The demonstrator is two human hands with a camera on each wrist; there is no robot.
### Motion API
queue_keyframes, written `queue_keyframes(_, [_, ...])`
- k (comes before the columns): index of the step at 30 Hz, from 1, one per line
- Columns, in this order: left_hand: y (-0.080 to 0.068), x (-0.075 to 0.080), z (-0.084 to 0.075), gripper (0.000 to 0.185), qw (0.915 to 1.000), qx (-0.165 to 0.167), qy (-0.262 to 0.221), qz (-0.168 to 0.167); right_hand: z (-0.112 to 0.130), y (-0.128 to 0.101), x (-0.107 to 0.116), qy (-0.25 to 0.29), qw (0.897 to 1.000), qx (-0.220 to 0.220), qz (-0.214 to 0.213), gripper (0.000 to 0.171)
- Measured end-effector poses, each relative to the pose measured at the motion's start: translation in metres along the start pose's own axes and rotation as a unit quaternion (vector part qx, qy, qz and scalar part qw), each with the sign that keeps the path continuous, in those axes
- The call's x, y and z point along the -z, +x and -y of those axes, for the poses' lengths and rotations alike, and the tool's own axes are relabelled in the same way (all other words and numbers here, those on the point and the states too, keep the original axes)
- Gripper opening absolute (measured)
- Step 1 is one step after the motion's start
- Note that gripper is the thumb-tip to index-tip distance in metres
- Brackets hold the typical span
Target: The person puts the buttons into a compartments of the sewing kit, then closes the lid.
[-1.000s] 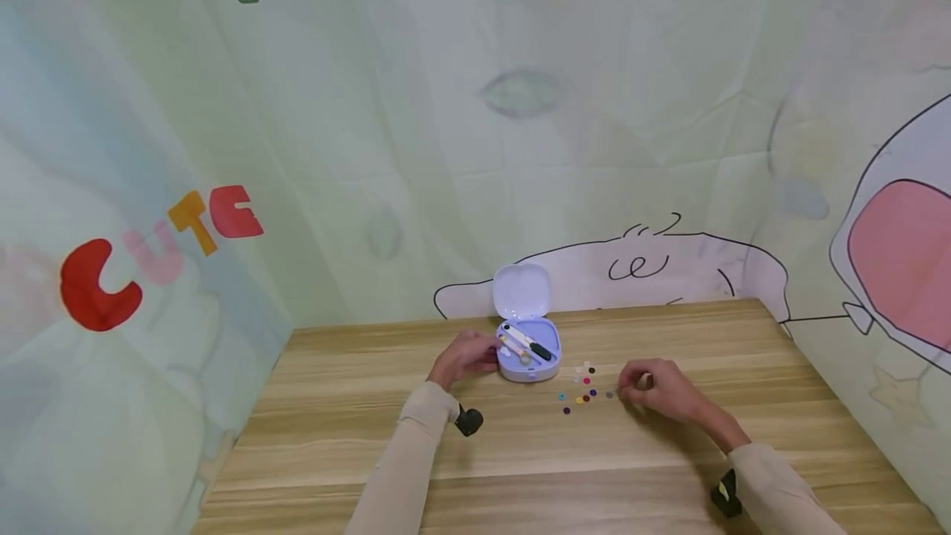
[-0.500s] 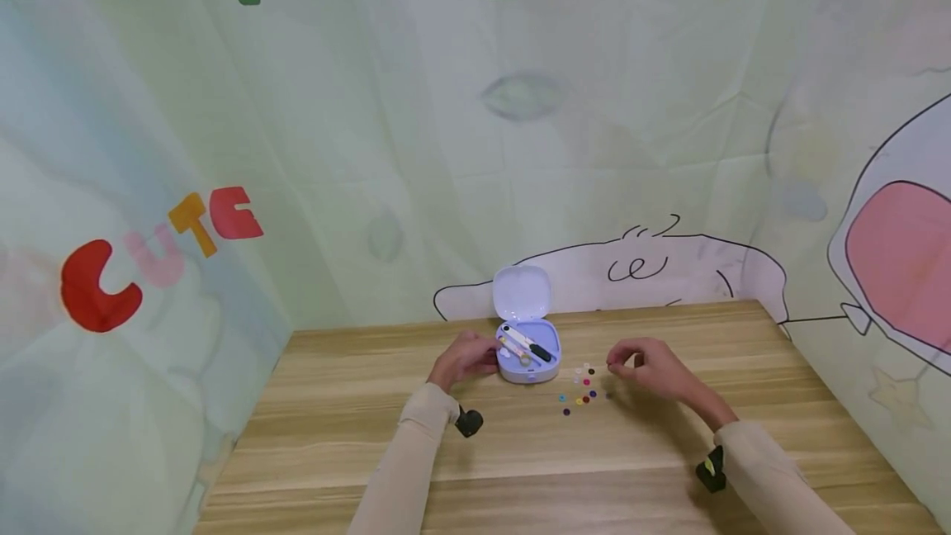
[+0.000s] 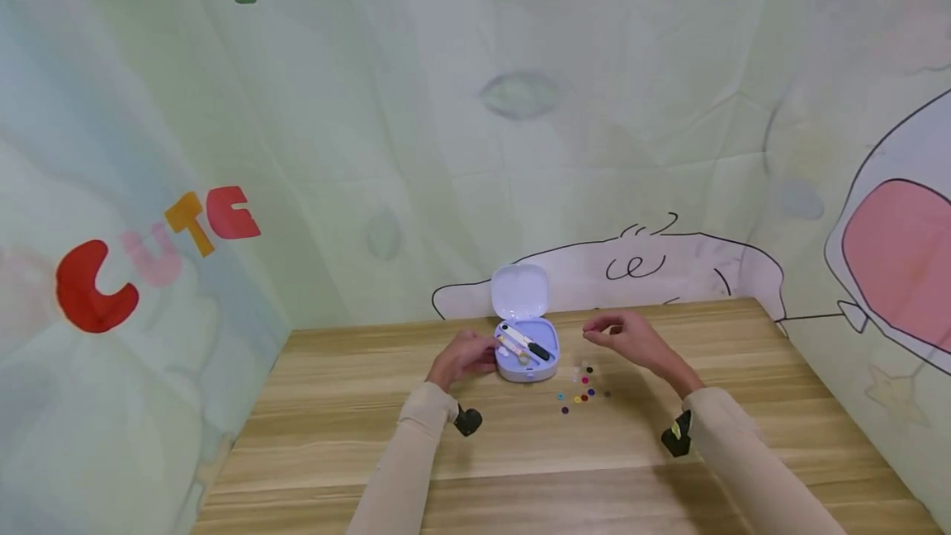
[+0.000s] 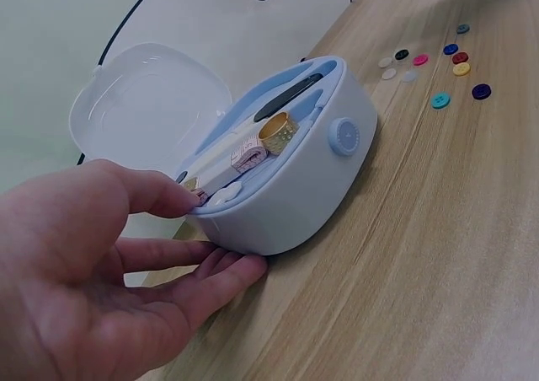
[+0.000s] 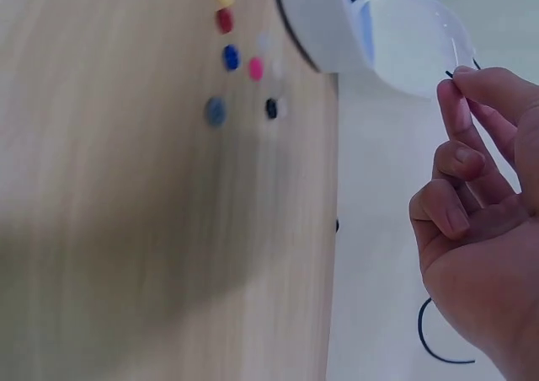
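While the left hand point(image 3: 464, 356) steadied the small lilac sewing case point(image 3: 526, 351) from its left side, thumb on the rim and fingers curled against the lower wall in the left wrist view, the right hand point(image 3: 627, 337) hung above the table point(image 3: 334, 436) just right of the case, apart from it. Its thumb and forefinger were pressed tip to tip, the other fingers curled; a tiny dark speck showed at the fingertips point(image 5: 455, 82) in the right wrist view, possibly a button, though it was too small to be sure.

The case sat near the far edge, middle of the table, with its lid point(image 3: 521, 291) standing open toward the wall. Inside lay a gold thimble point(image 4: 278, 132), a rolled tape measure point(image 4: 247, 156) and a dark-handled tool point(image 3: 540, 350). The loose buttons point(image 3: 582, 391) lay scattered on the wood just to the right of the case and nearer the person.

Judging by looks, a button was light, hard and smooth, flat against the wood, so it would likely slide before it lifted; a fingertip pinch at its edge seemed the sensible hold. The case looked like light, rigid plastic that would skate on the wood if pushed, which suited a hold on its side wall below the rim.
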State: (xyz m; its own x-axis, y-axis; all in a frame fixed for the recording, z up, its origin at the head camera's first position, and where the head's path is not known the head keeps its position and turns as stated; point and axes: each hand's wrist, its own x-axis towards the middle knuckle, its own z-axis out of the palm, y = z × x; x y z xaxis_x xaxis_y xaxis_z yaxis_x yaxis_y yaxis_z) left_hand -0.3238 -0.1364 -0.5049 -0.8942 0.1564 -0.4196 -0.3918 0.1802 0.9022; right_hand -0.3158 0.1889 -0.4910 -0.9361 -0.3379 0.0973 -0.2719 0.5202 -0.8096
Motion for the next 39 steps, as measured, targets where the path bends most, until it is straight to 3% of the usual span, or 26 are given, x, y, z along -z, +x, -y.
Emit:
queue_keyframes(10, [-0.002,0.002,0.000,0.026,1.0000,0.003,-0.002,-0.006,0.020,0.034,-0.017,0.057,0.998,-0.012,0.013,0.026])
queue_keyframes(23, [0.002,-0.002,0.001,0.027,0.9999,-0.010,-0.002,0.000,0.020,0.053,-0.040,0.102,0.992,-0.069,0.017,0.024])
queue_keyframes(32, [0.001,-0.003,0.001,0.026,1.0000,-0.002,0.001,-0.003,0.009,0.046,-0.042,0.041,0.996,-0.064,0.035,0.035])
queue_keyframes(39, [0.000,-0.001,0.002,0.025,1.0000,-0.004,-0.005,-0.002,-0.002,0.038,-0.030,0.018,0.998,-0.050,0.032,0.039])
